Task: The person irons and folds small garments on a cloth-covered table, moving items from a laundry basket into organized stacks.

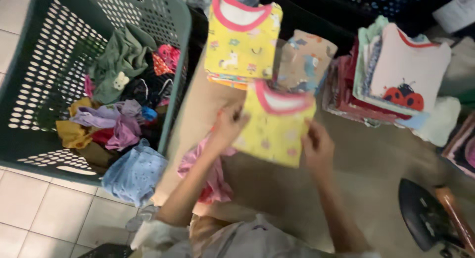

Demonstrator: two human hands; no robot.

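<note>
Head view: folded yellow shirt between both hands, left fingers and right fingers grasping its edges.

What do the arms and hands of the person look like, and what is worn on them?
Both forearms are bare: no sleeves reach them, and no gloves cover the left hand or the right hand. No watch, bracelet or ring shows, though the picture is blurred, so small items could be missed. At the lower edge a light, whitish garment covers the body of the person.
</note>
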